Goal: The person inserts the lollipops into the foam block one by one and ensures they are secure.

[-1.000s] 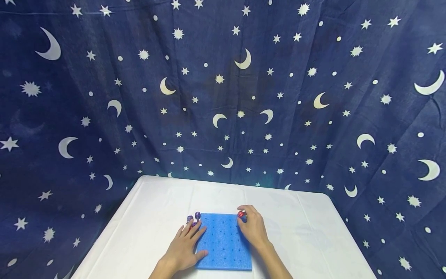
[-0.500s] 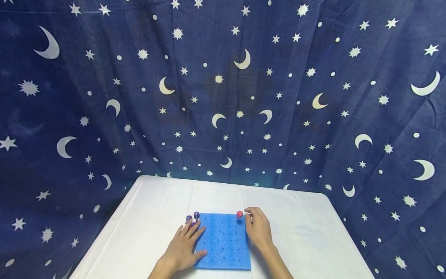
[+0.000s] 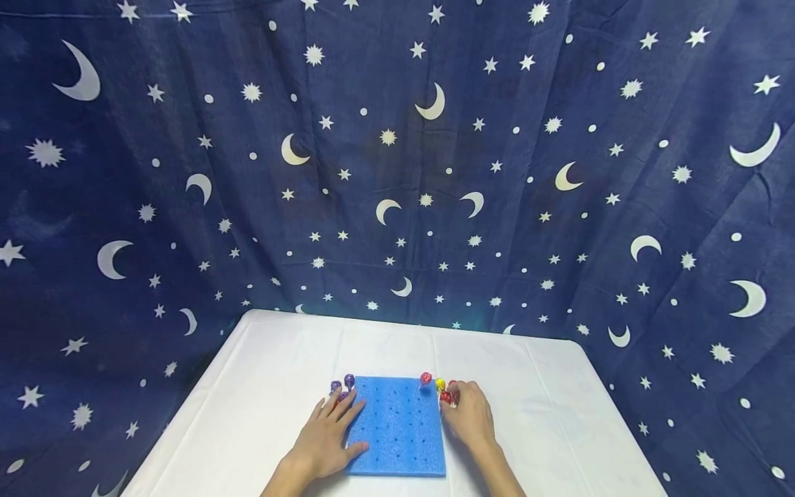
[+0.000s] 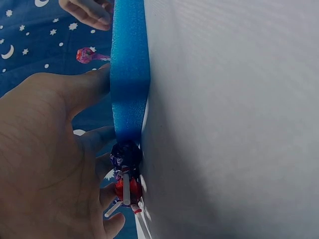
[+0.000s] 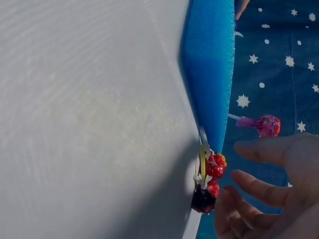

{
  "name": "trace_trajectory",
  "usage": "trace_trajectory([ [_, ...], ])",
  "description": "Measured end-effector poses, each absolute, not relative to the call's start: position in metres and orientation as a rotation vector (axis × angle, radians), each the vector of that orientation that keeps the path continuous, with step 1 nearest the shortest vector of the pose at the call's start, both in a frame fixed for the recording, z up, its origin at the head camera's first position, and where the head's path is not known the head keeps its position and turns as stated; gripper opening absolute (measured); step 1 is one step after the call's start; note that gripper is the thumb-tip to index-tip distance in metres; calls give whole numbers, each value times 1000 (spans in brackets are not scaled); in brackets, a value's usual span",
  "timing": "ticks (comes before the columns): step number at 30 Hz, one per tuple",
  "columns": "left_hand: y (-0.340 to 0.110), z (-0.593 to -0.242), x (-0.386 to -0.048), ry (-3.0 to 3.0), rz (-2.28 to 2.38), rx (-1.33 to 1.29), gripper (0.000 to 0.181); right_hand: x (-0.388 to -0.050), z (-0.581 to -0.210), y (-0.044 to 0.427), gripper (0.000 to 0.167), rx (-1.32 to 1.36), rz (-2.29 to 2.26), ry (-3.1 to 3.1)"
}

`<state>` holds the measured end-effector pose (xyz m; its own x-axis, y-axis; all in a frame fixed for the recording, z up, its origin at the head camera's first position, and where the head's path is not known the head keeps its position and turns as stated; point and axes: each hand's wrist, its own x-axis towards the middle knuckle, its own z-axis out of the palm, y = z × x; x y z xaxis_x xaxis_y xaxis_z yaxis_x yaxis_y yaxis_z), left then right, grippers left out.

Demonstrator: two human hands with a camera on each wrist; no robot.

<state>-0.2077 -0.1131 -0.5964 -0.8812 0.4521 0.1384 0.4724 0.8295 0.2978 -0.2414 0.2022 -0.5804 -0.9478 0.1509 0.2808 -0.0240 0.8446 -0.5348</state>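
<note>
A blue foam board [image 3: 397, 428] with rows of small holes lies on the white table. My left hand [image 3: 321, 442] rests on its left edge, fingers spread and thumb on top. Beyond those fingers lie several lollipops, with a purple one [image 3: 349, 380] on show; the left wrist view has a red one [image 4: 127, 190] among them. At the board's far right corner a red-and-pink lollipop [image 3: 425, 378] stands upright, its stick in the foam. My right hand [image 3: 473, 417] hovers beside several loose lollipops, red [image 3: 446, 397] and yellow [image 3: 440, 384]. Its fingers are bent and apart from them in the right wrist view.
The table [image 3: 298, 345] has white cloth on it and spreads around the board. Behind it hangs a dark blue curtain [image 3: 397, 172] with moons and stars.
My right hand has let go of the red-and-pink lollipop, which now stands alone in the foam. It has moved right to the loose lollipops. My left hand has stayed on the board.
</note>
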Motion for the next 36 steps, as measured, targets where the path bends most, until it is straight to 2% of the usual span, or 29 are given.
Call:
trace_trajectory([
  [8, -114, -599, -210, -2930, -512, -732, 79, -243, -581, 204, 35, -148, 765, -2791],
  [14, -113, -597, -211, -2933, -516, -735, 79, -247, -584, 205, 37, -87, 706, -2783],
  [27, -114, -599, -211, -2899, -518, -746, 79, -255, -583, 200, 17, -28, 532, -2773],
  [36, -115, -602, -210, -2888, -517, -761, 79, -254, -587, 198, 17, 7, 500, -2779],
])
